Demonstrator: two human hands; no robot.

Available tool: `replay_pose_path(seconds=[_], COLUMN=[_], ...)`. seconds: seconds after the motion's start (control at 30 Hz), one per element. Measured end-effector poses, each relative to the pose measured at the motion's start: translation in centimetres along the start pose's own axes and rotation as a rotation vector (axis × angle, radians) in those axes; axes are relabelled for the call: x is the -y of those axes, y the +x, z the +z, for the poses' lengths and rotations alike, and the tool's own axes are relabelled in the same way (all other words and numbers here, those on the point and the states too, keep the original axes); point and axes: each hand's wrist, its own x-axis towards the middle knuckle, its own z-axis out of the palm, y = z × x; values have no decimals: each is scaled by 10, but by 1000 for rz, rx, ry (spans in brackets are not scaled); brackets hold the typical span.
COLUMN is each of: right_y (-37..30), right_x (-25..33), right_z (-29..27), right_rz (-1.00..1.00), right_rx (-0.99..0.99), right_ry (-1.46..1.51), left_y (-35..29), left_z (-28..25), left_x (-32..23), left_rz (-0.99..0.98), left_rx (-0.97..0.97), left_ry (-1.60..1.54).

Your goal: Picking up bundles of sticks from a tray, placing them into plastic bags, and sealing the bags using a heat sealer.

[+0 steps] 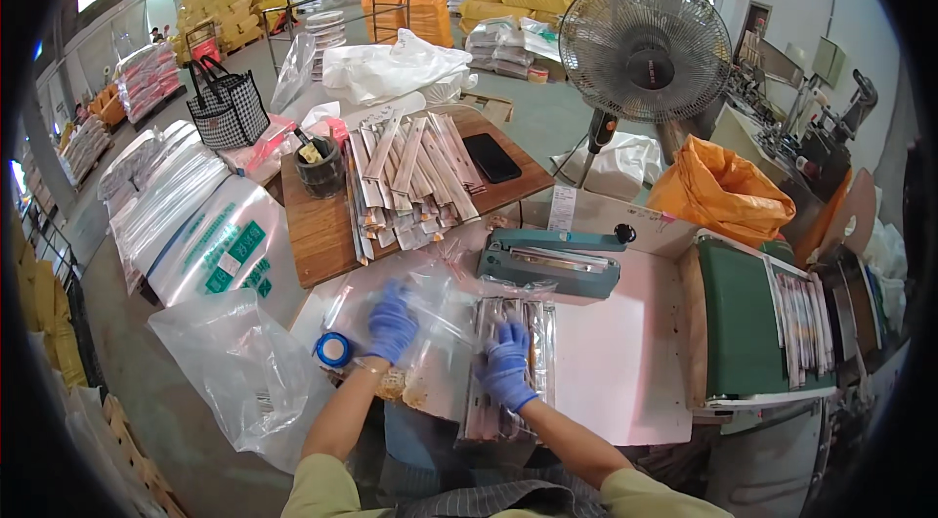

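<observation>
Both of my hands wear blue-purple gloves. My left hand (393,324) is over a clear plastic bag (437,323) on the white worktop; its fingers are blurred, so their grip cannot be made out. My right hand (508,368) lies on a bundle of long, flat, silvery wrapped strips (481,412) at the worktop's front edge, fingers spread over them. A blue-rimmed tape roll (333,350) sits left of my left hand. Just beyond my right hand stands a grey-green bag sealer (562,269) with more strips on it.
A wooden board (318,249) holds piled strips (410,171), a black phone (492,157) and a dark cup (319,171). Behind stands a fan (645,49). A green-bedded conveyor (735,323) carrying strips is at right, near an orange sack (721,191). Plastic bags (234,371) hang at left.
</observation>
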Motion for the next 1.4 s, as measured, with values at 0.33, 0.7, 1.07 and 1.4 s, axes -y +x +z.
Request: replay_pose_path(seconds=[0.33,0.7,1.07,1.4], right_y=[78,-172,-260,-245], right_x=[-80,-109,-206,-197], right_z=[-4,-92,-135,-147], right_rz=[-70,13,731,703], right_rx=[-235,340,-225,-309], right_ry=[113,-79,-550,-597], left_y=[-36,-87,7,20], left_z=[-56,15,158,188], left_x=[-11,-181,-277,-319], left_rz=[218,741,154,191], left_rx=[125,598,473,353], left_ry=[-102,-29,374,393])
